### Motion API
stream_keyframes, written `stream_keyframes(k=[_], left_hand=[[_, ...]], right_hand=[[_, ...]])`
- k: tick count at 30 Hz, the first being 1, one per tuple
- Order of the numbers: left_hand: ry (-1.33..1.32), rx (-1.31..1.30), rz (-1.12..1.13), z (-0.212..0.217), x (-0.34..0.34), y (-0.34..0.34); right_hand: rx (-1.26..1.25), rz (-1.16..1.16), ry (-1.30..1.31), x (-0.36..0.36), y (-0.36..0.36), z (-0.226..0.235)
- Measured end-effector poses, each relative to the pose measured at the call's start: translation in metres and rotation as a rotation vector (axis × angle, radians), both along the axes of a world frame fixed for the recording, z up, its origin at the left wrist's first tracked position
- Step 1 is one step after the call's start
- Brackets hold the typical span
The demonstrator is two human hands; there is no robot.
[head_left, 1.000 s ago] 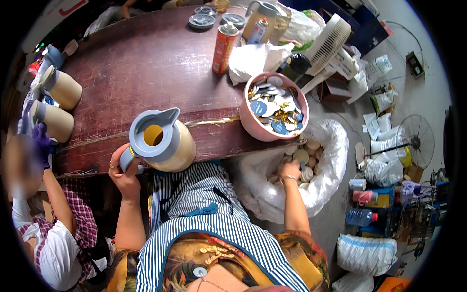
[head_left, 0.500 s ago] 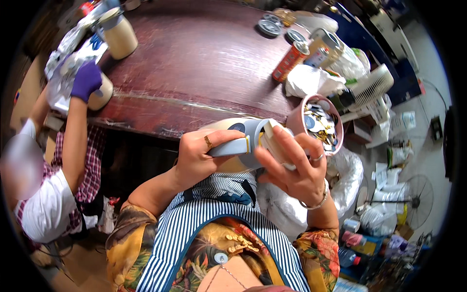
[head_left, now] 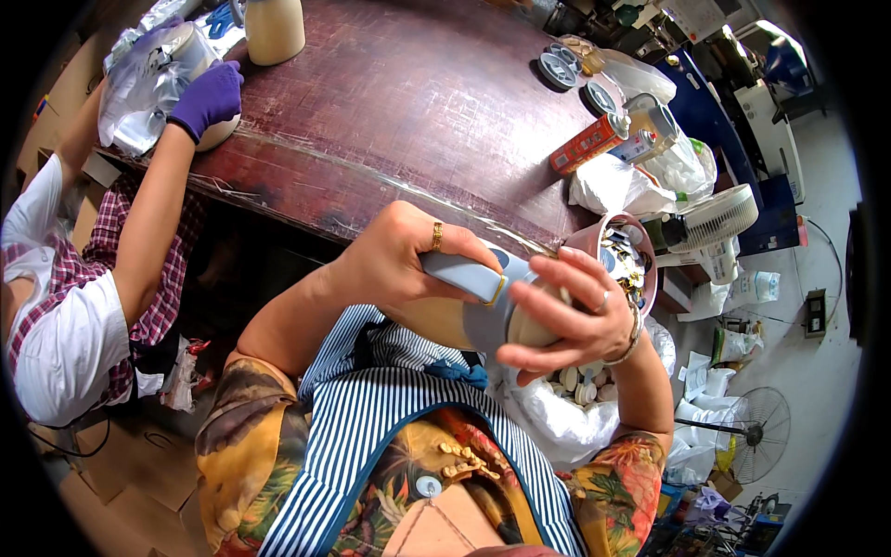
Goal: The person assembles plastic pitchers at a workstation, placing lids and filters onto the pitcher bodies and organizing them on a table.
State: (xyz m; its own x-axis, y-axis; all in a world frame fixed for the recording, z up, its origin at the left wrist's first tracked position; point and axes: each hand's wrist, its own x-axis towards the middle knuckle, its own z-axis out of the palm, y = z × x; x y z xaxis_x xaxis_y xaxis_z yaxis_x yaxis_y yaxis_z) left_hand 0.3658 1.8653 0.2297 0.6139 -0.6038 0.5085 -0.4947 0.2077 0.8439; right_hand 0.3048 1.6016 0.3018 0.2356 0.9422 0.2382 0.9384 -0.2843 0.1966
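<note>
A cream vacuum jug with a grey collar (head_left: 484, 325) lies tilted in front of my body, its top end pointing right. Its grey handle (head_left: 464, 276) is gripped by my left hand (head_left: 408, 246), which wears a ring. My right hand (head_left: 585, 320) curves over the top end, its fingers round the cream lid (head_left: 536, 327) and its palm covering much of it. The jug's lower end is partly hidden behind my left hand and forearm.
Beside my right hand stands a pink bucket (head_left: 587, 239) of small parts. Spray cans (head_left: 594, 141), grey rings (head_left: 557, 70) and a small fan (head_left: 719, 223) sit at the right. At left, a co-worker's purple-gloved hand (head_left: 209, 100) touches another jug; one more jug (head_left: 275, 32) stands beyond.
My right hand has turned and lowered over the lid, which now sits closer against the collar. The jug tilts further, its top end lower. The whole view has shifted.
</note>
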Motion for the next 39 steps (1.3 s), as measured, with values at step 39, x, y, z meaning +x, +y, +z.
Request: stream_keyframes(k=[39], left_hand=[[-0.306, 0.082, 0.459, 0.031, -0.023, -0.035]], right_hand=[[0.707, -0.490, 0.248, 0.016, 0.017, -0.031]])
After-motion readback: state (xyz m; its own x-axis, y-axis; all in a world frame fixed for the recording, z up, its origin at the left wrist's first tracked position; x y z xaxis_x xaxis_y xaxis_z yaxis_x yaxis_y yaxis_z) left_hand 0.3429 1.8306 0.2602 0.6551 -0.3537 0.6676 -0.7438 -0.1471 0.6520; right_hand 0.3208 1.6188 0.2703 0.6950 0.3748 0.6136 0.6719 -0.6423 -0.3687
